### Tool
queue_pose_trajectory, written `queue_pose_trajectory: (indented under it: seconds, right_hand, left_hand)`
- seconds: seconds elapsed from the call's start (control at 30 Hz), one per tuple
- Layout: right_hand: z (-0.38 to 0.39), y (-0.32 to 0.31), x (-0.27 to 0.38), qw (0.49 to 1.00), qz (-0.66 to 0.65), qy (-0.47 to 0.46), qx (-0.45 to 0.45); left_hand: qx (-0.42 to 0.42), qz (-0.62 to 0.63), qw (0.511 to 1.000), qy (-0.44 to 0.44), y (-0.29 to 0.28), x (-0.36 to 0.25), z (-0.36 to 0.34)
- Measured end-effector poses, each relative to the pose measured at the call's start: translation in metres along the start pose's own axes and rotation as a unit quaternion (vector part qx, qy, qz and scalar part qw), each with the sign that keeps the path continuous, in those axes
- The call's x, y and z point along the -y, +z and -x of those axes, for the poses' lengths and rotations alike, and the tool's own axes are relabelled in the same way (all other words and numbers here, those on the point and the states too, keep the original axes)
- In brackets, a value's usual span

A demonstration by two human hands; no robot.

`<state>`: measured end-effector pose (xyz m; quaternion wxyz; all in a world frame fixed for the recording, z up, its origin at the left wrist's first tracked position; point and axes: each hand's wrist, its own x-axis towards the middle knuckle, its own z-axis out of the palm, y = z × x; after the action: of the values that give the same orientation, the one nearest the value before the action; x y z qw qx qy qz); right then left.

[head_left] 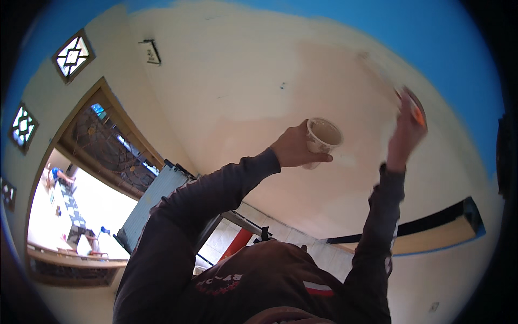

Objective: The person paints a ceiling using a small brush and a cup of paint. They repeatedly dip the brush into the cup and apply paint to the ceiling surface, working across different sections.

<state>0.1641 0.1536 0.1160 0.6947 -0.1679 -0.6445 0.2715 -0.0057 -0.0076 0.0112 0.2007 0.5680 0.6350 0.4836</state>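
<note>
Out in front of the wall, my left hand [294,144] is closed around a small whitish cup [324,135], its outside smeared and its mouth tilted up. My right hand [406,135] is raised on the right and gripped around what looks like a paintbrush [417,115] with an orange part at the handle. Motion blurs the hand and the brush, so whether the brush touches the wall is hard to tell. Behind both hands is a cream wall [232,70] with a darker, pinkish-beige coated patch [324,75] between them.
Blue paint [431,48] borders the cream wall above. A black-edged wooden shelf [437,235] juts out at lower right. To the left are a grey-blue panel [154,202], a wood-framed doorway [102,86] and a wall-mounted box [150,52]. Outside, a person [58,174] is partly visible.
</note>
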Motion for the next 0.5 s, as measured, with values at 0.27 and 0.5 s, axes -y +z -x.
queue_pose_trajectory:
  seconds: [0.27, 0.5]
  right_hand:
    - [-0.033, 0.156, 0.009, 0.979, -0.016, -0.186, 0.077]
    - [-0.049, 0.174, -0.014, 0.986, 0.049, -0.152, 0.046]
  left_hand:
    - [0.003, 0.012, 1.000, 0.007, 0.002, -0.003, 0.000]
    - [0.004, 0.012, 1.000, 0.005, 0.004, -0.006, 0.000]
